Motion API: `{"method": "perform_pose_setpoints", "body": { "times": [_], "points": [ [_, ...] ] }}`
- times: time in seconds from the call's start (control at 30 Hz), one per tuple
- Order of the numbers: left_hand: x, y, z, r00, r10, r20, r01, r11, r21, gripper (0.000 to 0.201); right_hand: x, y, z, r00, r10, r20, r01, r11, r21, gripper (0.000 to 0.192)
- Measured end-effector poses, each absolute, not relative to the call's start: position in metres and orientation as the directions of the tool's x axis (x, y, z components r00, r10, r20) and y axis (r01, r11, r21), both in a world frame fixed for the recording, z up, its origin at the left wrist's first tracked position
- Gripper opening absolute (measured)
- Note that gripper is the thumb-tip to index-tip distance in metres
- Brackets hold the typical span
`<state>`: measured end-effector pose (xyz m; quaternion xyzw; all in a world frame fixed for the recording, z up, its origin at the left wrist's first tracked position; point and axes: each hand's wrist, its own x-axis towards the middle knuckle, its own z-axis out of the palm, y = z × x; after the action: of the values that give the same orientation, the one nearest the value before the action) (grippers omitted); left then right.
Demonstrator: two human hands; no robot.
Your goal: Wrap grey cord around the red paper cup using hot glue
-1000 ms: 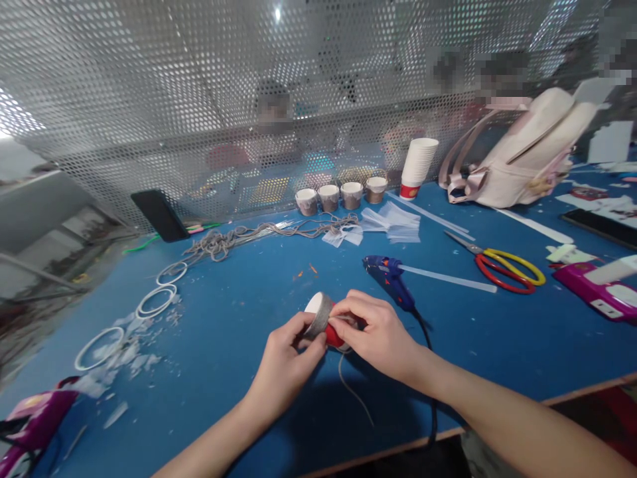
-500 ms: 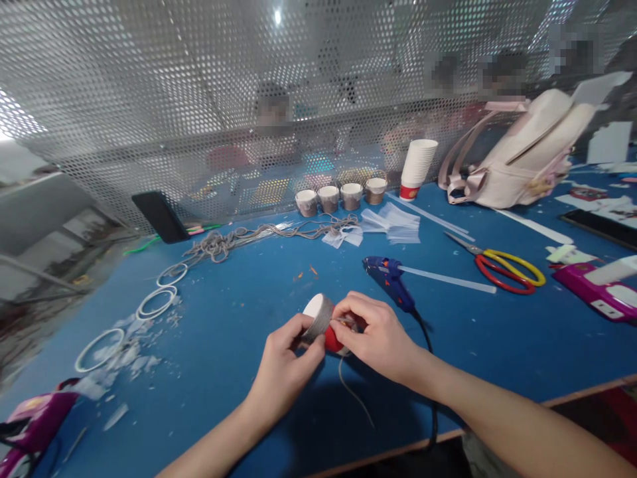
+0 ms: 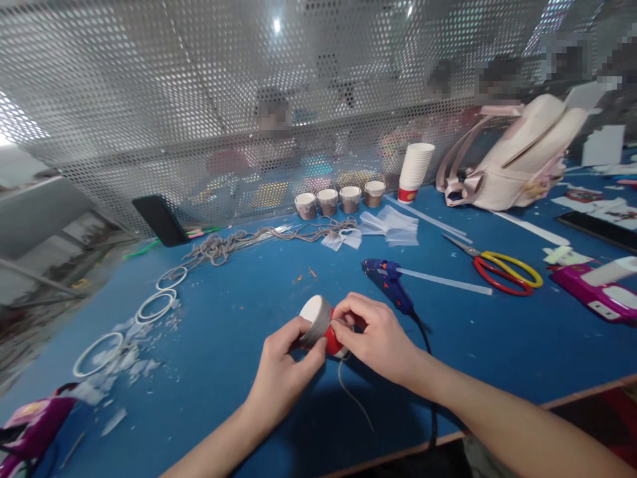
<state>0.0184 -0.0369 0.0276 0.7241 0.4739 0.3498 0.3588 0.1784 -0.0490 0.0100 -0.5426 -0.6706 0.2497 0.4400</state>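
A paper cup, red and white and partly wound with grey cord, lies tilted between my hands over the table. My left hand grips it, with the thumb and fingers around the wound end. At the cup's other side, my right hand pinches the grey cord against the red part; its loose end hangs down toward the table. My right fingertips partly hide the cup. Beyond the right hand lies a blue glue gun with a clear glue stick in its back.
Several cord-wrapped cups and a stack of paper cups stand by the mesh partition. Tangled cord, white strips, scissors, a backpack, a phone, white rings and a purple power strip surround the work.
The cup has turned slightly, its white opening facing a little more left. Both hands keep nearly the same hold. The whole view has shifted very slightly.
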Motion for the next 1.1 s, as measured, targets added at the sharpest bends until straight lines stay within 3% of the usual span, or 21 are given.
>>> {"method": "perform_pose_setpoints", "body": {
  "times": [0.53,0.77,0.97,1.1],
  "points": [
    [0.012,-0.034,0.018,0.343,0.913,0.221,0.434,-0.363,0.825,0.015,0.179,-0.048,0.010,-0.019,0.959,0.283,0.460,0.260,-0.849,0.007],
    [0.010,-0.031,0.017,0.376,0.914,0.152,0.359,-0.294,0.886,0.014,0.179,-0.049,0.010,-0.024,0.960,0.278,0.433,0.260,-0.863,0.008],
    [0.012,-0.031,0.019,0.359,0.933,0.001,0.380,-0.147,0.913,0.020,0.179,-0.050,0.012,-0.025,0.945,0.327,0.459,0.302,-0.836,0.009],
    [0.011,-0.030,0.019,0.341,0.939,0.038,0.367,-0.171,0.914,0.016,0.179,-0.051,0.011,-0.038,0.926,0.374,0.479,0.346,-0.807,0.011]
  ]
}}
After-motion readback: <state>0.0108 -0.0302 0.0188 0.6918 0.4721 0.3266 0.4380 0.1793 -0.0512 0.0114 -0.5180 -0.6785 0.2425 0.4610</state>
